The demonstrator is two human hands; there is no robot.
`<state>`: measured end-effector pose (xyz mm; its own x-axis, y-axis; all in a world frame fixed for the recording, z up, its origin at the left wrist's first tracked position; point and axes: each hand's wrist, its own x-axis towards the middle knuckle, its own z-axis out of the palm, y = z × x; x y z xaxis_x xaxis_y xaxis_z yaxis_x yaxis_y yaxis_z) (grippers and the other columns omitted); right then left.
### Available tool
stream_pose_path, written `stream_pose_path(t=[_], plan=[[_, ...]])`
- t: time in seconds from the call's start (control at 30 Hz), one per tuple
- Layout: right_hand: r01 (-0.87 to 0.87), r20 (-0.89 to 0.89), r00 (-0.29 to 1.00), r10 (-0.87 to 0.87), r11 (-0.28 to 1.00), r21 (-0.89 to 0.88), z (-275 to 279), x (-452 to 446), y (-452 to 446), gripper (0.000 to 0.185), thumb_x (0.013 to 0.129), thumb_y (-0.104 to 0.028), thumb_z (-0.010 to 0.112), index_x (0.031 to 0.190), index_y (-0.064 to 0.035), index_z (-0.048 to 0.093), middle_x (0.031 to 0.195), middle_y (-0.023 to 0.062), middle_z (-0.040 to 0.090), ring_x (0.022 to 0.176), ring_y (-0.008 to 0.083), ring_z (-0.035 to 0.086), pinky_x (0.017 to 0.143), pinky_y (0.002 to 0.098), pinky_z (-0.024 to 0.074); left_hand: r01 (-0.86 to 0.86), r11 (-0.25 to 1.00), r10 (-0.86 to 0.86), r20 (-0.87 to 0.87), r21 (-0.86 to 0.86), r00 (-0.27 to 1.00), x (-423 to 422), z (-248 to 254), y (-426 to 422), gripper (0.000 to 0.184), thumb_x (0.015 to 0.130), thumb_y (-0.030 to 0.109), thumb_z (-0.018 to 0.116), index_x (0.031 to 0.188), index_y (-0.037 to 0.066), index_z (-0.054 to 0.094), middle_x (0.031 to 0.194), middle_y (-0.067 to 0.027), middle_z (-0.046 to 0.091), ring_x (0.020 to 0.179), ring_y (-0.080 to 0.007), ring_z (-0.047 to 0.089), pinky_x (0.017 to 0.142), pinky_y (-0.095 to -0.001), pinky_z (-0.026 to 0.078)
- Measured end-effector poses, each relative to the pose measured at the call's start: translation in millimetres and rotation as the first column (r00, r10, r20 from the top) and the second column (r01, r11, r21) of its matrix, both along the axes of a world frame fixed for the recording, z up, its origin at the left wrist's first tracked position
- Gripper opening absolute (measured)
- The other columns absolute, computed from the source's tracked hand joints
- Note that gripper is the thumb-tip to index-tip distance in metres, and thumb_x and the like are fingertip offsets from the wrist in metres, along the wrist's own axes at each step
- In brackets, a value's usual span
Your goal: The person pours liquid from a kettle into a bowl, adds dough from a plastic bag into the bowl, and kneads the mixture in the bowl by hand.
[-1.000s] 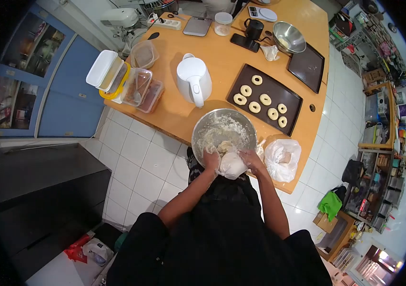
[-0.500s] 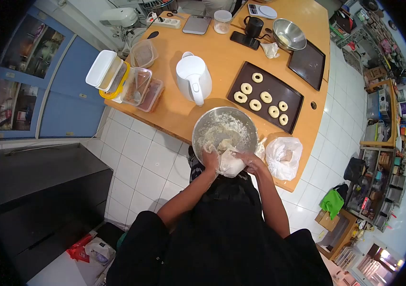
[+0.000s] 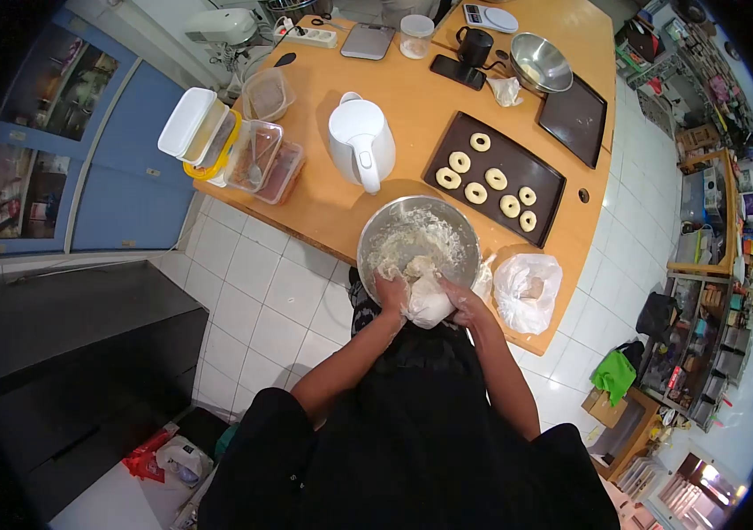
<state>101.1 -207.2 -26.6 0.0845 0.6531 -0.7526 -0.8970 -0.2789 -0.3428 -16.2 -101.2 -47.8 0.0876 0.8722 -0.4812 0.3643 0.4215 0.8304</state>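
Note:
A steel mixing bowl (image 3: 460, 216) sits at the table's near edge, its inner wall smeared with pale dough. Over its near rim lies a floury white bag or dough-filled wrap (image 3: 430, 303); which of the two is hard to tell. My left hand (image 3: 391, 293) grips the left side of this white bag, its fingers reaching into the bowl. From the right, my right hand (image 3: 462, 302) holds the bag with its fingers curled against it. Pale dough (image 3: 420, 265) shows just above the bag, inside the bowl.
Ring-shaped dough pieces lie on a dark tray (image 3: 531, 170) beyond the bowl. A white kettle (image 3: 361, 141) stands behind it, with plastic tubs (image 3: 253, 159) at left. A white plastic bag (image 3: 527, 296) is at right. Farther back are another dark tray (image 3: 574, 119) and a metal bowl (image 3: 540, 62).
My right hand has shifted its fingers on the white bag. The top of the bag has moved slightly, and the whole view has tilted a little.

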Motion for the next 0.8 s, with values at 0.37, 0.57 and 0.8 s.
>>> stream_pose_path(t=[0.37,0.57,0.8], plan=[[-0.22,0.039,0.974,0.222,0.974,-0.048,10.5,11.4,-4.1,0.037,0.093,-0.02,0.06,0.12,0.0039,0.055,0.109,0.0162,0.064,0.092,0.0268,0.067,0.081,0.0412,0.0561,0.011,0.998,-0.009,-0.037,0.065,0.999,-7.2,-49.7,-2.7,0.054,0.082,0.01,0.056,0.132,-0.006,0.042,0.126,-0.0273,0.053,0.118,-0.0404,0.051,0.101,-0.0419,0.039],[-0.167,0.003,0.986,0.167,0.985,-0.053,36.9,18.3,1.7,0.039,0.092,-0.024,0.062,0.118,0.0041,0.055,0.106,0.0152,0.065,0.091,0.0241,0.067,0.08,0.0377,0.0563,0.079,0.996,-0.069,0.2,-0.042,0.977,-15.7,-27.9,25.9,0.037,0.086,0.008,0.051,0.122,0.0,0.053,0.112,-0.0187,0.061,0.105,-0.0309,0.058,0.093,-0.0374,0.043],[-0.153,-0.016,0.988,0.152,0.986,-0.068,34.8,16.5,3.8,0.041,0.092,-0.026,0.063,0.12,0.0023,0.054,0.107,0.0133,0.065,0.09,0.0217,0.067,0.077,0.0341,0.0568,0.26,0.952,-0.223,0.216,-0.16,0.951,-17.2,0.9,40.8,0.039,0.082,0.007,0.05,0.121,0.001,0.056,0.105,-0.016,0.064,0.093,-0.0287,0.063,0.084,-0.0367,0.048]])
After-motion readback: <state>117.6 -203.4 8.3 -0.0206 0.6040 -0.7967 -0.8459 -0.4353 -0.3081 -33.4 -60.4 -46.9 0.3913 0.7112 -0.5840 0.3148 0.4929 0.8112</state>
